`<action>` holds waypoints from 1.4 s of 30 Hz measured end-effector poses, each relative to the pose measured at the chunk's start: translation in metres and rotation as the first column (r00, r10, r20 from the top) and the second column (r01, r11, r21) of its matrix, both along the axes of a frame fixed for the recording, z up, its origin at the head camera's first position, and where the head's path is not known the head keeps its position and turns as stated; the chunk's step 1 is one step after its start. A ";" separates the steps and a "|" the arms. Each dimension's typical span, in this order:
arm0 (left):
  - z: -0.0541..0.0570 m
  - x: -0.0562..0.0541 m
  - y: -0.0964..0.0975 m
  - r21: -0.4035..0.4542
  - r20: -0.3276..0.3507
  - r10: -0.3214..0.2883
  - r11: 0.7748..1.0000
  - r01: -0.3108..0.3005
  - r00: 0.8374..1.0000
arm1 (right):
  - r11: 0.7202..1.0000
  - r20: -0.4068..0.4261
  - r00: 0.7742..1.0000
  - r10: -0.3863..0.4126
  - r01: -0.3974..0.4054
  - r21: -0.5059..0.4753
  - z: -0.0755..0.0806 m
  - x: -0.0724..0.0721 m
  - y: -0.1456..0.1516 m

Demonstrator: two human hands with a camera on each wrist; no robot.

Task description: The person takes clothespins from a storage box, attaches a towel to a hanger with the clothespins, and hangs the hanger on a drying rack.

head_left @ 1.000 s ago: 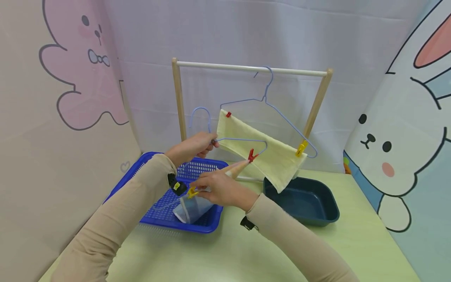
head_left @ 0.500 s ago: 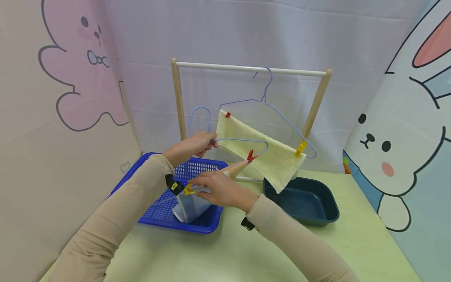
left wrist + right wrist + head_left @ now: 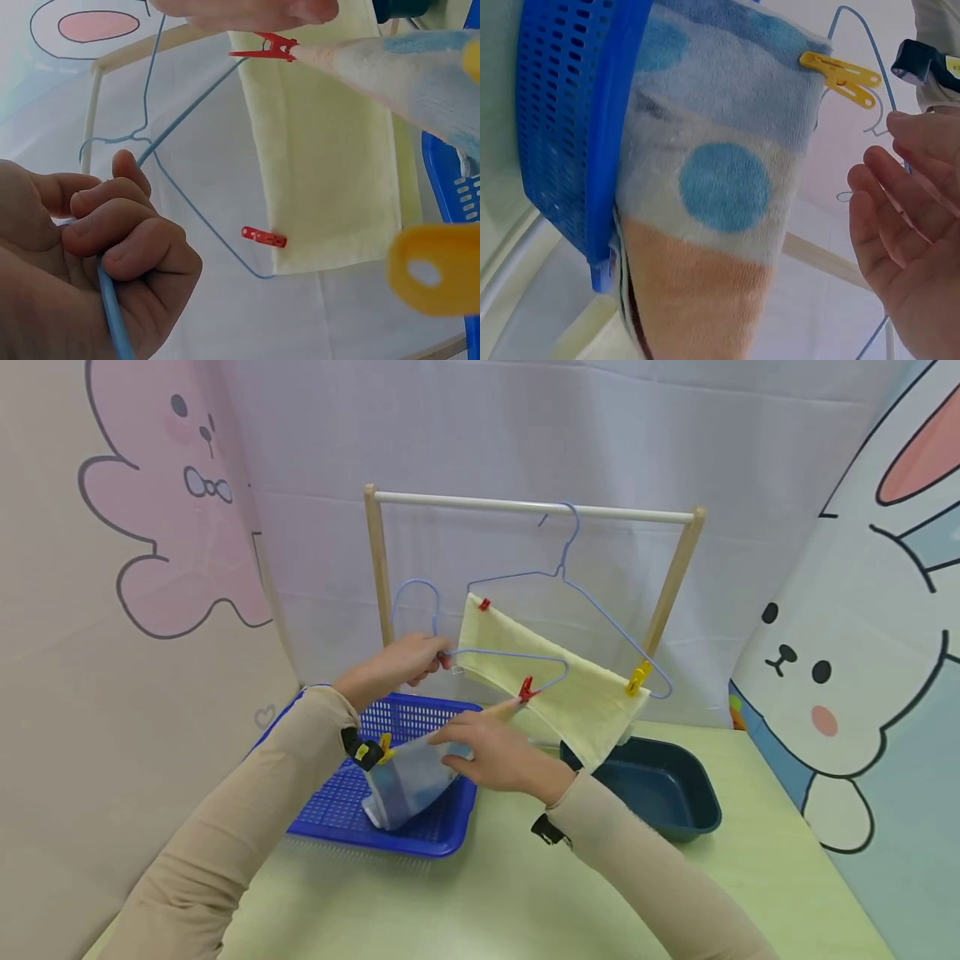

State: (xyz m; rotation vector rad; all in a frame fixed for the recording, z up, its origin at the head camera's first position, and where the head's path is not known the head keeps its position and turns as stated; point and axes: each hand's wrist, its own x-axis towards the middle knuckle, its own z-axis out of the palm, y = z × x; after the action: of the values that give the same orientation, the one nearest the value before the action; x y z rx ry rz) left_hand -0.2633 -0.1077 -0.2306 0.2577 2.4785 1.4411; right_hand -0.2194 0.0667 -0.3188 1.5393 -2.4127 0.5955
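My left hand grips a blue wire hanger below its hook, fingers curled round the wire. From this hanger hangs a towel with blue, cream and orange areas and blue dots. A red clothespin pinches one towel corner at the hanger's right end. At the other corner sits a yellow clothespin, partly behind the left wrist strap in the head view. My right hand is in front of the towel, apart from the yellow clothespin, its fingers loosely bent and holding nothing.
Behind stands a drying rack with a second hanger, bearing a tilted pale yellow cloth on red and yellow clothespins. A blue basket lies under the towel. A dark green basin stands at the right.
My right hand has let go of the yellow clothespin and moved right, away from it. My left hand, with the hanger, has shifted slightly left and up.
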 end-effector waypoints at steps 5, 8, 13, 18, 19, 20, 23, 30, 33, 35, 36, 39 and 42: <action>0.001 -0.001 -0.007 -0.049 -0.042 0.008 0.999 -0.010 0.999 | 0.999 -0.045 0.999 0.025 -0.026 -0.041 -0.002 -0.004 0.014; 0.001 -0.002 -0.010 -0.081 -0.078 0.029 0.996 -0.035 0.997 | 0.998 -0.078 0.997 0.018 -0.023 -0.064 -0.003 -0.007 0.023; 0.000 -0.004 -0.014 -0.148 -0.156 0.047 0.986 -0.071 0.987 | 0.992 -0.116 0.993 -0.005 -0.010 -0.125 -0.002 -0.011 0.038; 0.000 -0.003 -0.019 -0.175 -0.185 0.047 0.981 -0.080 0.982 | 0.989 -0.140 0.989 -0.056 0.036 -0.146 0.002 -0.013 0.054; 0.000 -0.003 -0.019 -0.176 -0.190 0.046 0.981 -0.080 0.981 | 0.988 -0.134 0.988 -0.071 0.051 -0.147 0.003 -0.013 0.057; 0.000 -0.003 -0.020 -0.178 -0.195 0.048 0.981 -0.083 0.980 | 0.986 -0.127 0.988 -0.085 0.066 -0.152 0.004 -0.013 0.060; 0.000 -0.004 -0.022 -0.187 -0.207 0.051 0.978 -0.090 0.977 | 0.979 -0.121 0.986 -0.116 0.093 -0.184 0.007 -0.015 0.069; -0.001 -0.006 -0.025 -0.199 -0.228 0.060 0.974 -0.107 0.972 | 0.964 -0.137 0.979 -0.150 0.115 -0.239 0.009 -0.022 0.087; -0.002 -0.006 -0.026 -0.200 -0.237 0.052 0.975 -0.101 0.970 | 0.958 -0.143 0.976 -0.162 0.121 -0.259 0.010 -0.024 0.093; -0.003 -0.006 -0.028 -0.197 -0.242 0.044 0.976 -0.093 0.969 | 0.952 -0.155 0.972 -0.175 0.127 -0.277 0.010 -0.025 0.097; -0.003 -0.006 -0.028 -0.194 -0.244 0.042 0.977 -0.091 0.969 | 0.949 -0.163 0.969 -0.186 0.134 -0.286 0.010 -0.026 0.099; -0.004 -0.006 -0.030 -0.198 -0.264 0.023 0.977 -0.077 0.964 | 0.933 -0.183 0.957 -0.225 0.157 -0.323 0.008 -0.028 0.103; -0.004 -0.006 -0.032 -0.212 -0.296 0.003 0.975 -0.068 0.955 | 0.914 -0.190 0.945 -0.266 0.185 -0.360 0.006 -0.030 0.107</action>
State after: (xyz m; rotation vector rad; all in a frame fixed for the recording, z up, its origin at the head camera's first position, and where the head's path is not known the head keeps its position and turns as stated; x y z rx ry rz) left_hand -0.2689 -0.1392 -0.2349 0.4107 2.8681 1.1995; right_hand -0.2491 0.1733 -0.3124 1.1020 -2.1330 0.6915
